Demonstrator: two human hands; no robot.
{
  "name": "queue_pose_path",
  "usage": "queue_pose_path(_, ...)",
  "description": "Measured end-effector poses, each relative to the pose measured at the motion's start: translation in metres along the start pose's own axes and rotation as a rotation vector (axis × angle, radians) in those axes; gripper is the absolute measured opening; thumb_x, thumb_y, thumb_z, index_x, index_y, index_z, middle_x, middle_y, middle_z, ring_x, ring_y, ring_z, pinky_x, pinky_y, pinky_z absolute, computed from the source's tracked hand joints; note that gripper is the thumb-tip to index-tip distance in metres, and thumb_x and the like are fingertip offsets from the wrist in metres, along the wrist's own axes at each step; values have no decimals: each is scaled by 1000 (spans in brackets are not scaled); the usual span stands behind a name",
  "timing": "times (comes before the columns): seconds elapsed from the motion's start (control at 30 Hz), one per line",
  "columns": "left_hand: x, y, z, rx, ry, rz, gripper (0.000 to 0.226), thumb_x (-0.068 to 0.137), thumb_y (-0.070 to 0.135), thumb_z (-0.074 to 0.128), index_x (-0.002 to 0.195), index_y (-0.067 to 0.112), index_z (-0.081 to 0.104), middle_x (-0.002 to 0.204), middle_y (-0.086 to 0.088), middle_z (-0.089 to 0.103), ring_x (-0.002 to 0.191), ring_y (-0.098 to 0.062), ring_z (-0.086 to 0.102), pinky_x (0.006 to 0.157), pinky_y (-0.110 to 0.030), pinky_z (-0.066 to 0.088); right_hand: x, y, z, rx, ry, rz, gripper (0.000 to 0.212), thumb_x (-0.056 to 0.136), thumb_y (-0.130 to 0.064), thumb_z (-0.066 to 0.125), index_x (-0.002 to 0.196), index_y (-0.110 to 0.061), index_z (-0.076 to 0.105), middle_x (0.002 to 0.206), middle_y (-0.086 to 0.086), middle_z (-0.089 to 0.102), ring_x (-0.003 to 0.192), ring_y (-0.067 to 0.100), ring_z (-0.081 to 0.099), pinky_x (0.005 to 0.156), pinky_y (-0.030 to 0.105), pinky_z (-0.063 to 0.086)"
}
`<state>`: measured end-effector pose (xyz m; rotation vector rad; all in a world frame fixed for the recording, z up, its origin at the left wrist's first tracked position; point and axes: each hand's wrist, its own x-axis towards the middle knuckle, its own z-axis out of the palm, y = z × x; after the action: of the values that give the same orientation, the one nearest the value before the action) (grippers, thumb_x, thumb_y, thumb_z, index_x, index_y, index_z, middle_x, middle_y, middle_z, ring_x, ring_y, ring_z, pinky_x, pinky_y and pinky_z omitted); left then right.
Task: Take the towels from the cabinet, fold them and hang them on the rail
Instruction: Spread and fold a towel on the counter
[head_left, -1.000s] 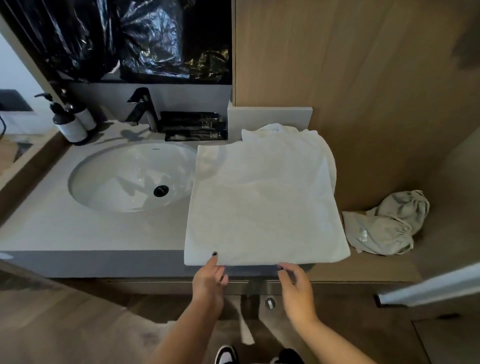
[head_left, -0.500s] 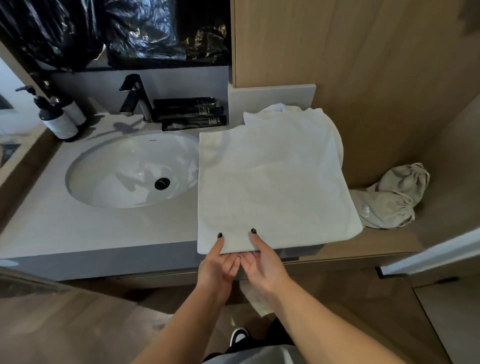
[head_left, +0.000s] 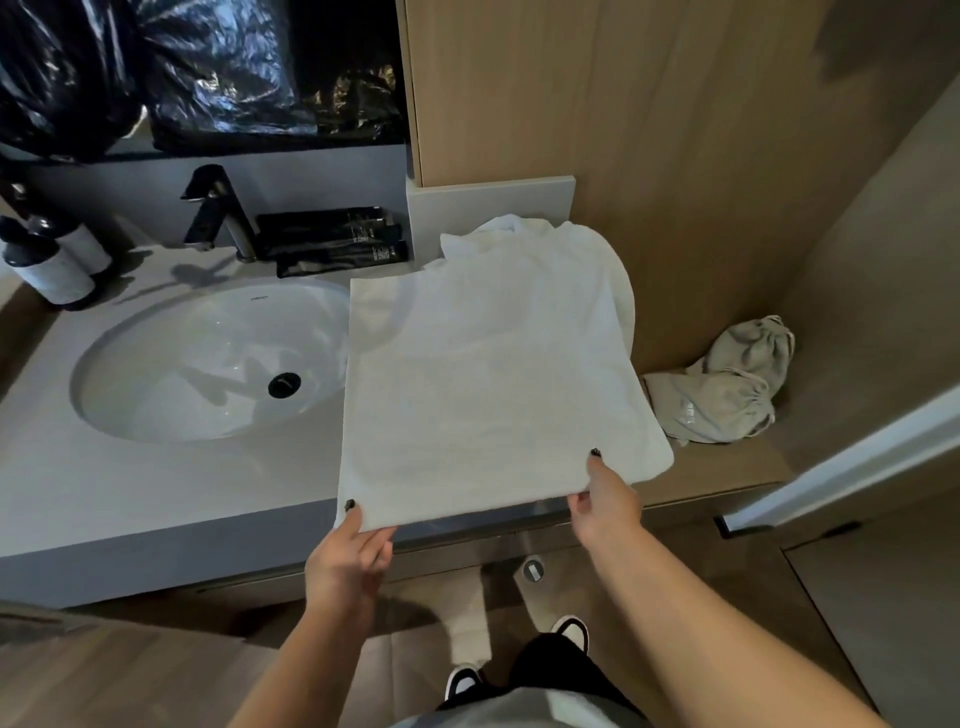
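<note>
Right of the sink (head_left: 208, 364), a white towel (head_left: 488, 374) lies flat on the grey counter (head_left: 156, 493), folded into a big rectangle, its near edge hanging just past the counter front. Left hand (head_left: 348, 561) pinches the near corner on the sink side, thumb on top. Right hand (head_left: 605, 504) pinches the near corner away from the sink, same way. Behind the sink sit a black faucet (head_left: 218, 213) and two pump bottles (head_left: 52, 265). Well right of the sink, past the towel, a beige drawstring bag (head_left: 722, 389) sits crumpled on a wooden shelf (head_left: 737, 462).
</note>
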<state>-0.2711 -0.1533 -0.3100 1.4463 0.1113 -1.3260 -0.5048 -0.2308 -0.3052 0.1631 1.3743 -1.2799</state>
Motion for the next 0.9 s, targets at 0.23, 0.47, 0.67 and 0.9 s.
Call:
queue_pose_path(0.23, 0, 15, -12, 8, 137, 43, 41, 102, 28, 52, 137, 7, 50, 124, -11, 64, 112, -26, 62, 98, -36, 48, 11, -40, -28, -236, 15, -228, 4, 97, -12, 60, 99, -15, 62, 93, 2, 67, 83, 16, 64, 67, 28, 51)
queue_pose_path(0.47, -8, 29, -22, 311, 133, 347, 36, 101, 10, 50, 136, 16, 53, 121, -9, 56, 78, -17, 57, 66, -23, 53, 9, -65, -66, -806, -177, -406, 33, 97, -19, 60, 129, -17, 53, 91, 14, 71, 59, 22, 65, 57, 33, 56)
queue_pose_path(0.67, -15, 66, -46, 837, -137, 674, 34, 102, 19, 48, 126, 41, 57, 105, 3, 68, 89, -17, 66, 91, -38, 50, -11, -98, -69, -983, -488, -447, 37, 100, -2, 47, 126, -24, 61, 85, 5, 74, 55, 26, 64, 57, 31, 57)
queue_pose_path(0.9, -27, 103, -49, 1096, -350, 653, 36, 99, 3, 49, 115, 30, 66, 99, 27, 68, 91, -1, 64, 83, -18, 50, -17, -130, -71, -1112, -628, -372, 30, 89, 14, 55, 102, -8, 72, 104, 9, 70, 79, 13, 71, 67, 21, 57)
